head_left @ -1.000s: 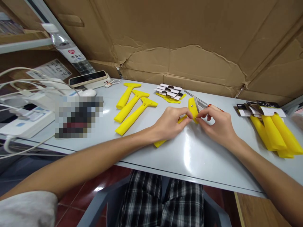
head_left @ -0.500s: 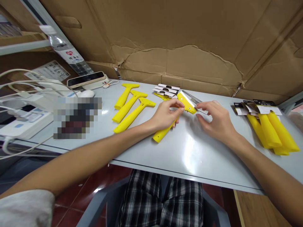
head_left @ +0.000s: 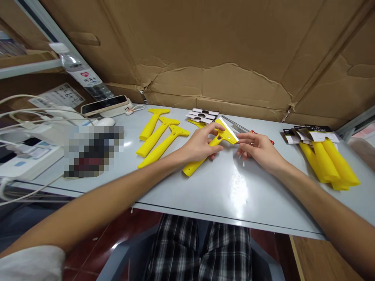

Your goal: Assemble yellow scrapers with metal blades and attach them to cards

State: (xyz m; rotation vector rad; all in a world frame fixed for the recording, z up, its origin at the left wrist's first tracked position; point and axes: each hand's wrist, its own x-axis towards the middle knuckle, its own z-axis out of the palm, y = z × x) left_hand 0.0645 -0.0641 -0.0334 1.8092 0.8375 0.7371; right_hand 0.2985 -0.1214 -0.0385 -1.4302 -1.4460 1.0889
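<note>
My left hand (head_left: 200,143) is closed around the yellow handle of a scraper (head_left: 195,167), whose wide head angles up and right with a pale strip along its edge. At the head's lower corner, my right hand (head_left: 258,150) has its fingertips close together, touching or almost touching it. Something thin and pale shows under those fingers, too small to make out. Behind the right hand lies a slim metal piece (head_left: 238,125), and a red object (head_left: 272,142) peeks out past the knuckles. Three yellow scraper handles (head_left: 159,148) lie in a row to the left.
Carded yellow scrapers (head_left: 328,160) lie at the right. White cards (head_left: 202,115) are stacked at the back, before the cardboard wall (head_left: 187,47). A phone (head_left: 104,105), a bottle (head_left: 83,74), cables and a power strip (head_left: 32,164) crowd the left.
The scraper has turned in my left hand, its pale edge now facing up and right. My right fingers have shifted to the head's lower corner, and the red object has come into view.
</note>
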